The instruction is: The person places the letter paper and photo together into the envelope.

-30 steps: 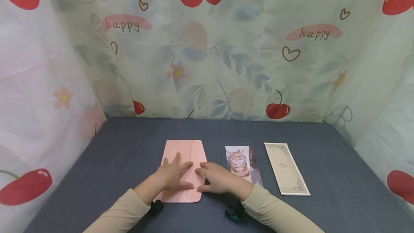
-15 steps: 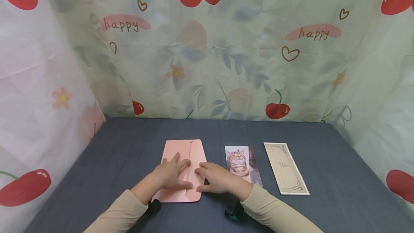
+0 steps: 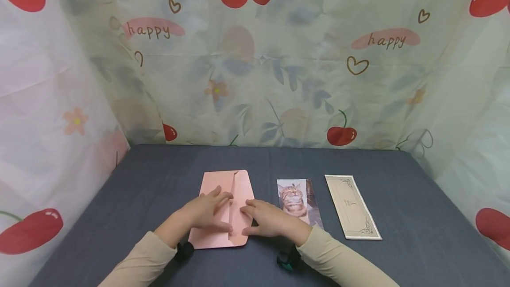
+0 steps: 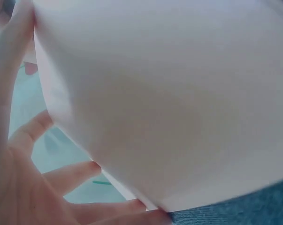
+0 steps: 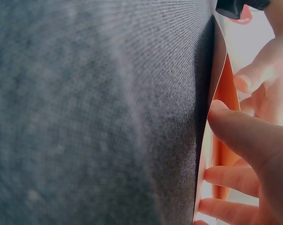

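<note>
- Cherry-print cloth hung behind a dark worktop.
- Left hand: spread, fingertips at the pink envelope's long inner edge, no clear pinch.
- Right hand: not grasping, fingertips on its right strip.
- Envelope lay under both hands, inner edge raised.
- Rightward: cat photo, then beige card.
- Step looked like opening the envelope; next move likely called for right hand steady, left lifting that edge.
</note>
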The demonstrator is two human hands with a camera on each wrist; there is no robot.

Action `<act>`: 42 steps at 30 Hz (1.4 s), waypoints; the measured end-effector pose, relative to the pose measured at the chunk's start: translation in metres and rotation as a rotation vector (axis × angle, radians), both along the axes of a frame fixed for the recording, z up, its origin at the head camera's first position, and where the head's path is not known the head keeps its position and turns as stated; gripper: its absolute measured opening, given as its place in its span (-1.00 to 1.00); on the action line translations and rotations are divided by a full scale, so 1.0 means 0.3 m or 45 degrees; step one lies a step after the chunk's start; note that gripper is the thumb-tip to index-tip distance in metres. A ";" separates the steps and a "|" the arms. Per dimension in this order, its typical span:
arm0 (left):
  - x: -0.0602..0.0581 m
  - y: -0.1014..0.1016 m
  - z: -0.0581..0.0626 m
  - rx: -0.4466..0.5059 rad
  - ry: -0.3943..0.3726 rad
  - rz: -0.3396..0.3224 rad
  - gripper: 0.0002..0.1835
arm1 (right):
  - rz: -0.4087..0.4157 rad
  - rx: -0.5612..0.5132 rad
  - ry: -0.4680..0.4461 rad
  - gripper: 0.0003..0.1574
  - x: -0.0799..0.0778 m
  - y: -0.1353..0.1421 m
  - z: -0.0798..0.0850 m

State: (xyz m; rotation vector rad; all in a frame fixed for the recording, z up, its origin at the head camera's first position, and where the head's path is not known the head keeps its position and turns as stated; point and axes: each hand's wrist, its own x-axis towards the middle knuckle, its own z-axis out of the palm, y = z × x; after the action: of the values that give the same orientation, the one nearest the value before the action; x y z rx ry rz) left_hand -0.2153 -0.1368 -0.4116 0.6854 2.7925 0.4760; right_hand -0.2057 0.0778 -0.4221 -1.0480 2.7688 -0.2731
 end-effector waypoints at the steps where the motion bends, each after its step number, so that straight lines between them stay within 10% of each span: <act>1: -0.002 -0.002 -0.001 -0.001 0.002 -0.004 -0.15 | 0.000 -0.001 0.001 -0.28 0.000 0.000 -0.001; 20: -0.008 -0.004 -0.013 -0.013 0.013 -0.002 -0.13 | -0.023 -0.043 -0.036 -0.28 -0.014 0.008 -0.007; 42: -0.011 0.001 -0.027 -0.057 -0.022 0.045 -0.11 | -0.083 -0.474 0.023 -0.50 -0.040 0.087 0.002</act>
State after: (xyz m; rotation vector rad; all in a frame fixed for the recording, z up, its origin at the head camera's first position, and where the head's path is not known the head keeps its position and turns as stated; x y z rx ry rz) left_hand -0.2186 -0.1365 -0.4197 0.6205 2.7945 0.4224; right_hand -0.2176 0.1041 -0.4215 -1.0359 2.8369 -0.8168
